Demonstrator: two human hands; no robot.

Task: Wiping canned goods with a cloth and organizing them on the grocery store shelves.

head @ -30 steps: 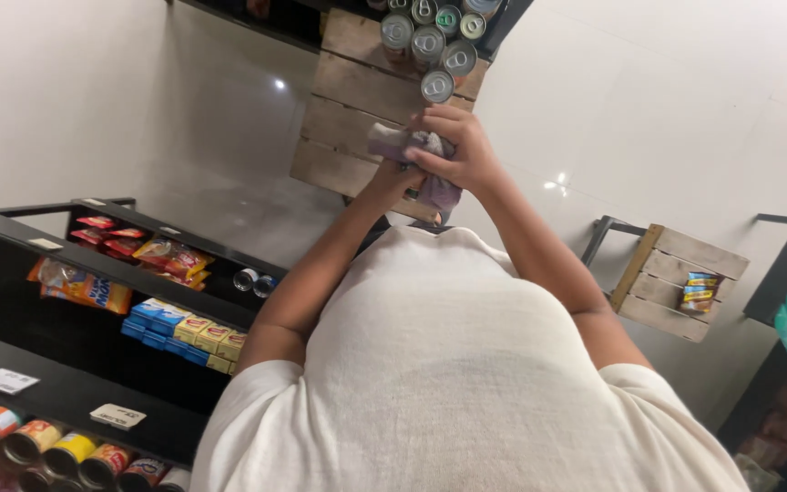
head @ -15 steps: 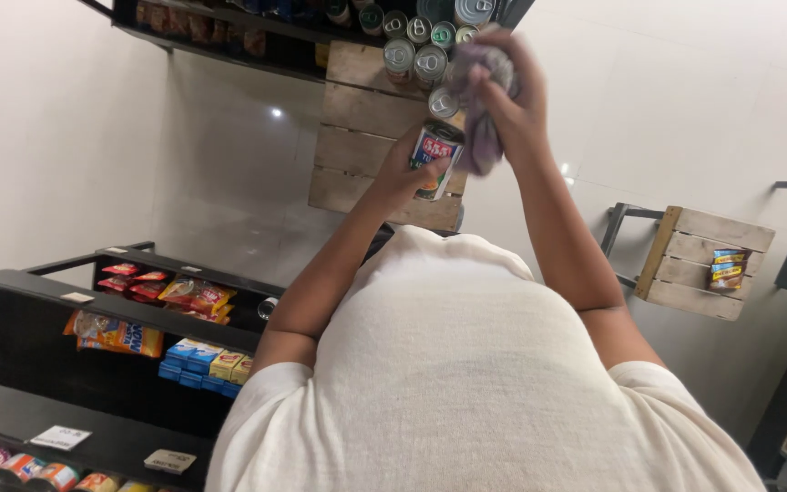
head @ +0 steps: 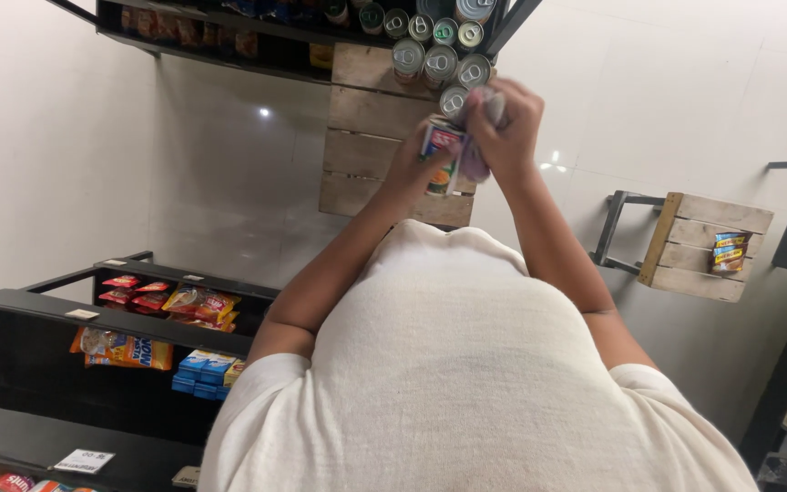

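Observation:
My left hand grips a small drink can with a blue, white and orange label, held out in front of my white shirt. Against the can's upper right side, my right hand is closed on a crumpled purple-grey cloth. Both hands are just below a row of cans lying with their pull-tab tops towards me on a dark shelf. The nearest shelved can almost touches my fingers.
A pale wooden crate sits under the cans. Another wooden crate on a black frame at the right holds a small packet. At the left, black shelves carry snack packets and blue boxes. The floor is white tile.
Both hands have moved further out towards the row of shelved cans. The cloth hand now presses against the held can's side.

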